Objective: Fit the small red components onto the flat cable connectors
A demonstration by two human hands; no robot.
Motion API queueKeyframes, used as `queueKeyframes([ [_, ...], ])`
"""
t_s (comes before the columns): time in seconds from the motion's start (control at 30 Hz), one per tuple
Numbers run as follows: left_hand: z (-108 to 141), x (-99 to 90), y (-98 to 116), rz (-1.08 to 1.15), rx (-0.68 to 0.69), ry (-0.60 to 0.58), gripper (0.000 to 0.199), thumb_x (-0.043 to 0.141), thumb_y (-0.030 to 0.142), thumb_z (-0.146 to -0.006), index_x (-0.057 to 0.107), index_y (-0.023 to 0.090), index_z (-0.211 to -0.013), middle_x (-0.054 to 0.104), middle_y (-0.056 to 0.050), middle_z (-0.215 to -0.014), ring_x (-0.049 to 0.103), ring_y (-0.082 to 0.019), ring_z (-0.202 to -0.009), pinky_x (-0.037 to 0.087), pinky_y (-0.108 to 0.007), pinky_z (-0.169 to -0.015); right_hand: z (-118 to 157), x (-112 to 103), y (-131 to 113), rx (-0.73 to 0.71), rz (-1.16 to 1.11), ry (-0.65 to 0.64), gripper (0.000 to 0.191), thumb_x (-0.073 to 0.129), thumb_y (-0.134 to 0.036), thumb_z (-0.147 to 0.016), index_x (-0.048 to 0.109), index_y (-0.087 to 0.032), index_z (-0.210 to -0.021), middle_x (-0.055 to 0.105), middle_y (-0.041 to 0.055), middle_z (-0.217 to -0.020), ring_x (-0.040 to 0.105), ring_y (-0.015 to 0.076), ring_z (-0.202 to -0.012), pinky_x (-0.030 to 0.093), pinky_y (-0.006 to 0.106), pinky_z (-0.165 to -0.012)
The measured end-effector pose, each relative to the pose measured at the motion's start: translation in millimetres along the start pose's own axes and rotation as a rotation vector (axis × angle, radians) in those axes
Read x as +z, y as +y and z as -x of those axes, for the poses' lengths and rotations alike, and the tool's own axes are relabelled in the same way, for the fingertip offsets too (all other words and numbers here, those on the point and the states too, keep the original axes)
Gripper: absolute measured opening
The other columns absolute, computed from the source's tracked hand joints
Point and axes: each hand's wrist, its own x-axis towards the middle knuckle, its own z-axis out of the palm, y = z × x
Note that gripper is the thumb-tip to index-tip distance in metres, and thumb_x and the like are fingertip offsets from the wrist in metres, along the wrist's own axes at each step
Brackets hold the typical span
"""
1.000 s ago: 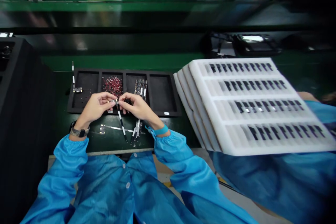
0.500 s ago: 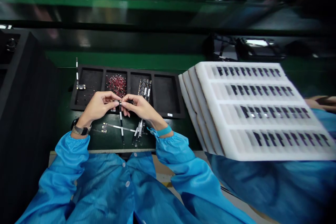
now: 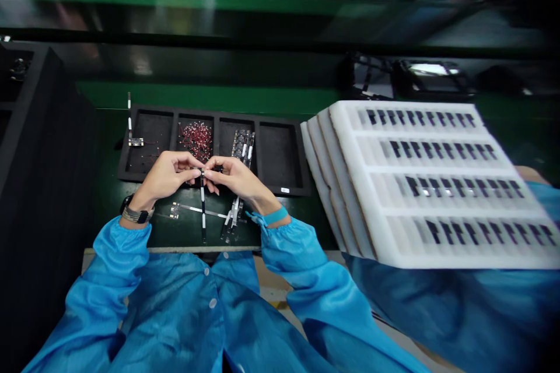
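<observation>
A black and white ribbon-like flex cable [image 3: 203, 207] hangs down from between my fingertips, its upper end pinched at both thumbs. My left hand [image 3: 171, 178] is closed on that end from the left, and my right hand [image 3: 236, 179] pinches it from the right. The fingers hide the part where they meet. Just beyond them lies a black tray [image 3: 258, 157] with compartments. One holds a heap of tiny red-wired parts [image 3: 196, 139]; another holds several small circuit boards with flex strips [image 3: 240, 143]. More flex cables [image 3: 231, 218] lie on the table below my right hand.
Another flex cable with a board [image 3: 135, 141] rests over the tray's left rim. To the right stand stacked white foam trays [image 3: 406, 166] with rows of dark pieces. A co-worker's blue sleeve [image 3: 545, 198] shows behind them. A black foam box [image 3: 48, 128] borders the left.
The view has shifted slightly. Both hands keep the same pinch on the flex cable, with little visible movement. The co-worker's hand at the far right has moved mostly behind the white trays.
</observation>
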Motion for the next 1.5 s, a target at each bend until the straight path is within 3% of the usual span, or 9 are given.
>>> queueKeyframes([
  [0.17, -0.2, -2.0, -0.7, 0.009, -0.009, 0.024, 0.028, 0.087, 0.033, -0.075, 0.077, 0.012, -0.091, 0.071, -0.004, -0.07, 0.068, -0.017, -0.064, 0.056, -0.03, -0.065, -1.1, 3.3, 2.0, 0.012, 0.015, 0.058, 0.051, 0.084, -0.066, -0.082, 0.065, -0.019, -0.087, 0.071, -0.0006, -0.064, 0.063, 0.0128, -0.053, 0.054, 0.027, -0.056],
  [0.47, 0.6, -5.7, -1.4, 0.066, -0.028, 0.074, 0.031, 0.089, 0.033, -0.073, 0.076, 0.012, -0.092, 0.07, -0.003, -0.07, 0.065, -0.015, -0.06, 0.053, -0.029, -0.062, -0.2, 12.6, 5.0, -0.109, 0.21, 0.436, 0.05, 0.088, -0.065, -0.075, 0.068, -0.02, -0.078, 0.072, 0.0037, -0.073, 0.064, 0.016, -0.055, 0.05, 0.029, -0.05],
  [0.63, 3.4, -16.2, 3.7, 0.252, -0.006, 0.113, 0.032, 0.092, 0.031, -0.071, 0.075, 0.013, -0.091, 0.071, -0.004, -0.073, 0.065, -0.015, -0.062, 0.053, -0.028, -0.062, -0.2, -3.7, 0.2, -0.201, 0.375, 0.634, 0.039, 0.078, -0.058, -0.087, 0.071, -0.021, -0.079, 0.06, -0.0016, -0.061, 0.051, 0.0145, -0.055, 0.046, 0.031, -0.057],
  [0.7, 5.4, -27.5, 5.6, 0.398, 0.029, 0.163, 0.031, 0.092, 0.028, -0.071, 0.074, 0.015, -0.093, 0.07, -0.004, -0.074, 0.066, -0.016, -0.067, 0.052, -0.027, -0.062, -2.5, -14.8, -1.8, -0.228, 0.451, 0.654, 0.032, 0.077, -0.051, -0.088, 0.073, -0.02, -0.081, 0.058, -0.0022, -0.061, 0.051, 0.0152, -0.058, 0.045, 0.031, -0.062],
  [0.83, 7.2, -54.5, 4.2, 0.597, 0.151, 0.362, 0.027, 0.085, 0.019, -0.078, 0.075, 0.022, -0.103, 0.07, -0.002, -0.083, 0.066, -0.014, -0.078, 0.05, -0.024, -0.064, -16.1, -28.5, -6.0, -0.244, 0.673, 0.49, 0.016, 0.077, -0.033, -0.088, 0.079, -0.02, -0.096, 0.065, -0.0005, -0.072, 0.058, 0.018, -0.069, 0.047, 0.033, -0.074],
  [0.97, 5.6, -70.3, -1.3, 0.618, 0.207, 0.471, 0.013, 0.077, 0.019, -0.087, 0.074, 0.025, -0.099, 0.07, -0.002, -0.087, 0.063, -0.013, -0.075, 0.048, -0.025, -0.064, -37.4, -22.7, -11.7, -0.2, 0.949, 0.273, 0.016, 0.074, -0.017, -0.088, 0.079, -0.021, -0.103, 0.074, 0.0044, -0.092, 0.067, 0.0217, -0.086, 0.047, 0.035, -0.084],
  [1.13, 3.4, -69.5, -4.6, 0.666, 0.187, 0.518, 0.013, 0.077, 0.017, -0.085, 0.073, 0.023, -0.096, 0.07, -0.003, -0.088, 0.06, -0.013, -0.073, 0.046, -0.025, -0.061, -55.6, -3.9, -15.9, -0.121, 1.252, 0.014, 0.021, 0.07, -0.011, -0.093, 0.078, -0.022, -0.109, 0.074, 0.0087, -0.113, 0.069, 0.0259, -0.099, 0.046, 0.035, -0.084],
  [1.27, 2.5, -67.8, -5.7, 0.638, 0.181, 0.493, 0.012, 0.077, 0.019, -0.086, 0.071, 0.023, -0.096, 0.069, -0.003, -0.088, 0.061, -0.013, -0.074, 0.045, -0.026, -0.064, -69.6, 3.0, -17.4, -0.086, 1.354, -0.042, 0.019, 0.071, -0.015, -0.096, 0.077, -0.023, -0.112, 0.072, 0.0102, -0.12, 0.068, 0.0273, -0.103, 0.045, 0.035, -0.081],
  [1.5, 2.4, -69.0, -6.9, 0.769, 0.174, 0.475, 0.02, 0.078, 0.01, -0.081, 0.07, 0.022, -0.095, 0.071, -0.001, -0.087, 0.062, -0.011, -0.072, 0.045, -0.023, -0.061, -86.6, 2.0, -15.5, -0.033, 1.437, -0.144, 0.008, 0.066, -0.015, -0.098, 0.073, -0.019, -0.099, 0.066, 0.0124, -0.119, 0.066, 0.0251, -0.099, 0.043, 0.032, -0.077],
])
